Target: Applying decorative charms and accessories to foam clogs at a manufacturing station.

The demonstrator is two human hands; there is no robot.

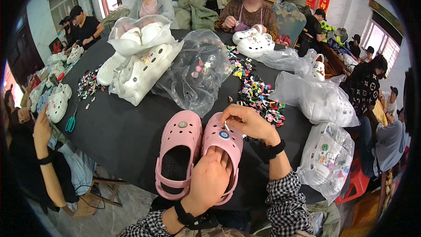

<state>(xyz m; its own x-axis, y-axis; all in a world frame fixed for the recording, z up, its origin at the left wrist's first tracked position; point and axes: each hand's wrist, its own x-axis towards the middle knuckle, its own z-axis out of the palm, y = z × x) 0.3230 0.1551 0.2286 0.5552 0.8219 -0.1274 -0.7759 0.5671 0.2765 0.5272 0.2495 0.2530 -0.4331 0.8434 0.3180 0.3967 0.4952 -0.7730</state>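
Note:
A pair of pink clogs stands side by side in front of me, toes pointing away. The left pink clog [165, 142] carries a round grey-green charm on its toe. On the right pink clog [235, 142] sits a round blue charm [224, 135] with a pale centre. My left hand [210, 177] reaches into that clog's opening and holds it from inside, its fingertips hidden under the upper. Over the toe, my right hand [252, 123] pinches a small white shoe charm [226, 126] close to the holes; its exact shape is too small to tell.
Loose colourful charms [258, 94] lie in a heap beyond my right hand. Clear plastic bags [193, 70] and bagged white clogs [324, 160] surround the work spot on the black table [118, 127]. Teal scissors [70, 123] lie at the left edge. Co-workers sit across and to both sides.

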